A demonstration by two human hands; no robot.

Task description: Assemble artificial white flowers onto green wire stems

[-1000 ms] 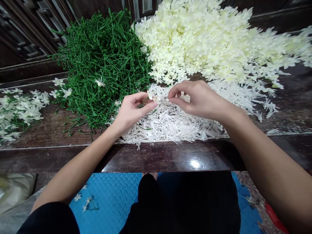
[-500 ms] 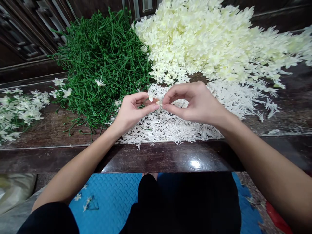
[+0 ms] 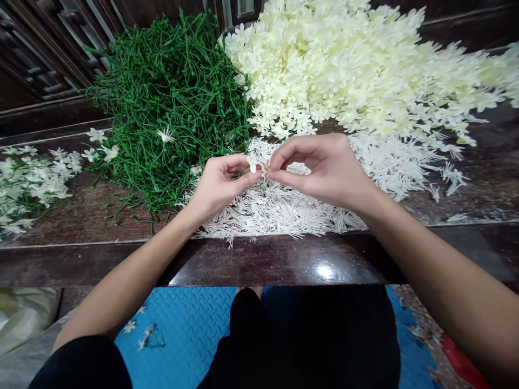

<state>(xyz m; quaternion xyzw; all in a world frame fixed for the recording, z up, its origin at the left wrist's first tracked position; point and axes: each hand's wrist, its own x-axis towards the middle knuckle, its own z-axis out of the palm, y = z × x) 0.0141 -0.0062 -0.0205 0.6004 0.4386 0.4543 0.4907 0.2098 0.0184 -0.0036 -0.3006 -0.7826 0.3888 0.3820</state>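
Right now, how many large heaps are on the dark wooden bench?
4: green-stemmed white flowers, far left; tangled green stems, left of centre; cream-white star-shaped blossoms, upper right; thin white spiky strands, front centre. More may lie out of view.

A blue mat [image 3: 178, 329] is lying below the dark table [image 3: 267, 265], between a pale bag [image 3: 32, 313] and a red object [image 3: 458, 357] on the floor [image 3: 419, 313].

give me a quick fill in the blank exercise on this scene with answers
The heap of stems is coloured ____.
The floor mat is coloured ____.
The left hand and right hand are above thin pieces coloured ____.
In the picture, the larger blossom heap lies to the ____ of the stems.

Missing words: green; blue; white; right
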